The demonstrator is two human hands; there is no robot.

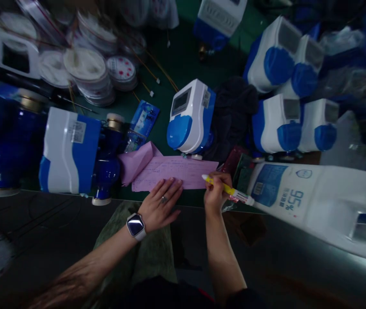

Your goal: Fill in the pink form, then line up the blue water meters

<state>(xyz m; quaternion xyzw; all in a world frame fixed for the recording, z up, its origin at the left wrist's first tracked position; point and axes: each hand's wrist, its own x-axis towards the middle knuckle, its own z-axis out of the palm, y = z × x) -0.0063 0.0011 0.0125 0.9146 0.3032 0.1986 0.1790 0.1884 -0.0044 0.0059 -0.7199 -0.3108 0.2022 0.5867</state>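
Green bench — meters, pink sheet, white jug.

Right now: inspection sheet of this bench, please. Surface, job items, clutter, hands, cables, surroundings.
Surface: dark green bench top, crowded.
Job's things: pink paper sheet flat at the bench edge, its left end folded up; yellow pen.
Clutter: blue-and-white meters, one just behind the sheet; white jug marked 95% lying on its side; stacked round dials; dark cloth.
Hands: left hand flat on the sheet, ring and smartwatch worn; right hand gripping the pen, tip on the paper.
Cables: thin wires with small connectors.
Surroundings: nothing seen.
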